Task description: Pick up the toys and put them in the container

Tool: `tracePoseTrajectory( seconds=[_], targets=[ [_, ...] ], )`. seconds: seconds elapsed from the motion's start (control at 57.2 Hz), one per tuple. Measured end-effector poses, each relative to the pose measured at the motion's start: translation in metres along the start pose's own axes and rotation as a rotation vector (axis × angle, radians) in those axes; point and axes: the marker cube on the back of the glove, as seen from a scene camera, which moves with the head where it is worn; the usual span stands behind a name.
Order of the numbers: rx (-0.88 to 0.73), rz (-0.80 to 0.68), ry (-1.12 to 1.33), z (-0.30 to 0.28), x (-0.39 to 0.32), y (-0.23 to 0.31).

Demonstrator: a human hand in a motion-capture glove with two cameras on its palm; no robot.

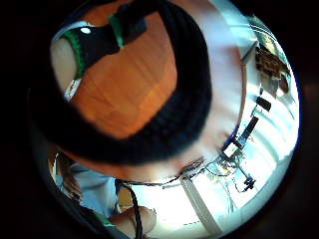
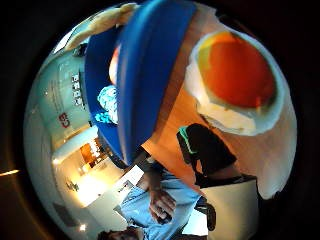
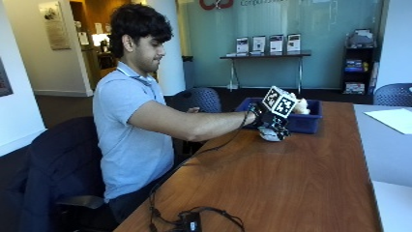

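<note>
In the outside view my gloved right hand [image 3: 265,122] is low over the wooden table [image 3: 289,183], just in front of the blue container [image 3: 302,123]. Its fingers curl onto a white toy [image 3: 274,135] at table level. The thumb side palm view shows this as a fried egg toy [image 2: 240,75] with an orange yolk, close to the palm, beside the blue container [image 2: 145,75]. A light blue toy [image 2: 106,102] and a beige toy [image 2: 105,20] lie in the container. A curled gloved finger [image 1: 164,134] crosses the little finger side view.
The person sits at the table's left edge on a dark chair [image 3: 58,164]. A black cable and small box [image 3: 190,220] lie near the front edge. A paler table [image 3: 386,145] with a paper sheet adjoins on the right. Bare wood stretches in front of the container.
</note>
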Motion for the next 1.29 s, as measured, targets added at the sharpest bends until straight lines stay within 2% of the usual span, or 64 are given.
tracePoseTrajectory(
  seconds=[0.035,0.07,0.21,0.349,0.594,0.769,0.996,1.048,1.188,1.293],
  targets=[
    [0.015,0.007,-0.01,-0.008,0.006,-0.031],
    [0.036,-0.005,-0.002,-0.005,0.006,-0.039],
    [0.29,-0.079,-0.029,-0.001,0.011,-0.047],
    [0.411,-0.093,-0.092,-0.015,0.022,-0.045],
    [0.554,-0.081,-0.132,-0.094,0.024,-0.02],
    [0.632,-0.15,-0.091,-0.154,-0.026,-0.013],
    [0.6,-0.235,-0.069,-0.173,-0.104,-0.026],
    [0.531,-0.237,-0.073,-0.17,-0.119,-0.031],
    [0.224,-0.225,-0.082,-0.147,-0.14,-0.043],
    [0.195,-0.221,-0.044,-0.126,-0.133,-0.048]
  ],
)
